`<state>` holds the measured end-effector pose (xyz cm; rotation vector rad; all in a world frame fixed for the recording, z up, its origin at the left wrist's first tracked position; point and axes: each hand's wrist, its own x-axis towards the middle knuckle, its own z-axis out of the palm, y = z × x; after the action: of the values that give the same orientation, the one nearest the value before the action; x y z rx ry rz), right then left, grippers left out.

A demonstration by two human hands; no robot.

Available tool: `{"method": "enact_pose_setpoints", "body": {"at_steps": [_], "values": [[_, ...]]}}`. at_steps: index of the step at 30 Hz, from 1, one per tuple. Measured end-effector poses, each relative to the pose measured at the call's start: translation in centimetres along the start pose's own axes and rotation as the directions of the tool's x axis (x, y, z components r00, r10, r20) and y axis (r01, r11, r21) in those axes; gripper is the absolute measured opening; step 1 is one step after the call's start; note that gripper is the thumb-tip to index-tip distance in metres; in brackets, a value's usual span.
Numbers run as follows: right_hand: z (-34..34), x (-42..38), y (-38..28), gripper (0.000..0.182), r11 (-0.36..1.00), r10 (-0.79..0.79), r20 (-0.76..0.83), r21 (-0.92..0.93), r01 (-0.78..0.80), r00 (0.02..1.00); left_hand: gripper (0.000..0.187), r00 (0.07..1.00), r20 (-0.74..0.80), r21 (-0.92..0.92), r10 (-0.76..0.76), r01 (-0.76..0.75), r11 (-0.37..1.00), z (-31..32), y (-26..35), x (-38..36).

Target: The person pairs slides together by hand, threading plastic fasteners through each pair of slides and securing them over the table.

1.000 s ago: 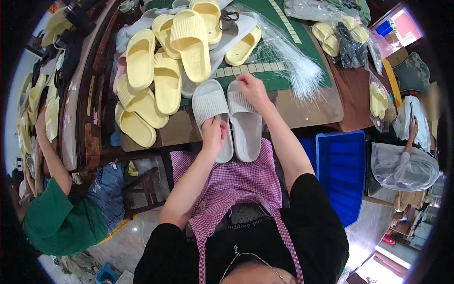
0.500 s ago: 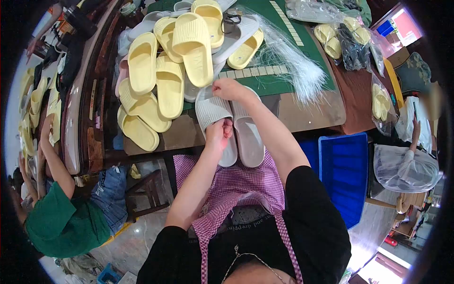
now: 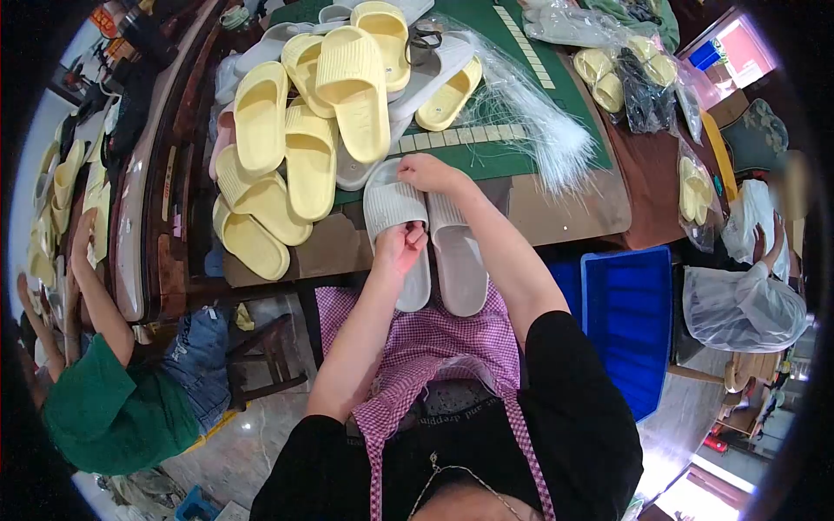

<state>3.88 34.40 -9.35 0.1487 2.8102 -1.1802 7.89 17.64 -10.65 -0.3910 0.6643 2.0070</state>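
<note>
A pair of light grey slippers lies side by side at the table's front edge, toes away from me: the left slipper [image 3: 395, 206] and the right slipper [image 3: 462, 265]. My left hand [image 3: 401, 246] is at the foot opening of the left slipper, fingers curled, partly tucked under its ribbed strap. Above it my right hand [image 3: 430, 174] pinches near the toe end, over the gap between both slippers. Whatever either hand grips is too small or hidden to see. Beyond to the right spreads a bundle of thin clear plastic strands [image 3: 556, 143].
Yellow slippers [image 3: 354, 95] are heaped at left on the table, with grey ones beneath. A blue bin [image 3: 627, 330] stands right of me. Bagged slippers [image 3: 695, 191] lie on the brown surface at right. Co-workers sit left, in a green shirt [image 3: 122, 417], and far right.
Both hands stay at the grey slippers. My right hand has shifted slightly right and down, and the slippers' heels sit slightly nearer me.
</note>
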Motion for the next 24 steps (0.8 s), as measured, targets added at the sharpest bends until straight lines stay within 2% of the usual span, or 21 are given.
{"method": "enact_pose_setpoints", "body": {"at_steps": [3,6,8,9,11,12,14,16,17,18,19,20,22,23,24], "values": [[0.1,-0.1,-0.1,0.022,0.999,-0.033,0.002,-0.004,0.033,0.999,0.010,0.999,-0.011,0.068,-0.032,0.033,0.997,0.0,0.2,0.4],[0.5,0.3,0.5,0.023,0.997,-0.081,-0.050,-0.010,0.081,0.995,0.011,0.998,-0.067,0.034,-0.015,0.018,0.999,0.7,0.1,0.1],[0.8,0.4,0.9,0.022,0.996,-0.087,-0.195,-0.026,0.083,0.977,0.011,0.999,-0.040,0.048,-0.006,0.008,0.999,0.7,0.1,0.1],[0.6,0.3,0.7,0.022,0.996,-0.085,-0.195,-0.025,0.082,0.977,0.010,1.000,-0.013,0.059,0.006,-0.005,0.998,0.4,0.1,0.1],[0.1,0.1,0.3,0.020,0.992,0.034,-0.295,0.122,0.002,0.955,0.009,1.000,0.006,0.067,0.011,-0.011,0.998,-0.2,-0.1,0.2],[-0.1,0.0,0.0,0.020,0.993,0.032,-0.295,0.121,0.004,0.955,0.009,1.000,0.026,0.074,0.015,-0.017,0.997,-0.2,-0.1,0.0],[-0.7,-0.6,-0.5,0.016,0.844,0.282,-0.381,0.535,-0.039,0.880,0.010,0.997,0.014,0.099,0.069,-0.071,0.993,-0.3,-0.6,-1.0],[-1.3,-1.3,-0.8,0.012,0.792,0.311,-0.360,0.609,-0.031,0.880,0.012,0.993,0.003,0.126,0.119,-0.119,0.985,0.6,-0.7,-3.1],[-1.4,-1.6,-0.7,0.011,0.783,0.293,-0.371,0.623,0.002,0.881,0.015,0.990,-0.054,0.260,0.127,-0.109,0.959,1.3,-0.4,-4.4],[-1.4,-1.9,-0.7,0.010,0.772,0.273,-0.379,0.635,0.034,0.884,0.019,0.983,-0.111,0.387,0.144,-0.091,0.918,1.5,-0.2,-5.4],[-1.5,-2.2,-0.8,0.010,0.771,0.273,-0.379,0.636,0.035,0.884,0.024,0.981,-0.094,0.571,0.168,-0.086,0.816,1.0,0.2,-5.8],[-1.5,-2.4,-0.8,0.009,0.736,0.265,-0.379,0.674,0.068,0.887,0.024,0.981,-0.094,0.573,0.170,-0.086,0.815,1.3,0.3,-6.0],[-1.4,-2.9,-1.3,0.007,0.697,0.257,-0.379,0.710,0.101,0.889,0.019,0.890,0.037,0.771,0.454,-0.314,0.554,2.8,0.8,-6.3],[-1.4,-3.2,-1.6,0.008,0.698,0.220,-0.371,0.706,0.120,0.902,0.020,0.817,0.167,0.821,0.552,-0.426,0.381,2.5,1.2,-5.1],[-1.4,-3.7,-1.8,0.008,0.700,0.182,-0.364,0.701,0.140,0.913,0.020,0.818,0.169,0.819,0.550,-0.427,0.384,3.0,1.6,-4.0]]}}
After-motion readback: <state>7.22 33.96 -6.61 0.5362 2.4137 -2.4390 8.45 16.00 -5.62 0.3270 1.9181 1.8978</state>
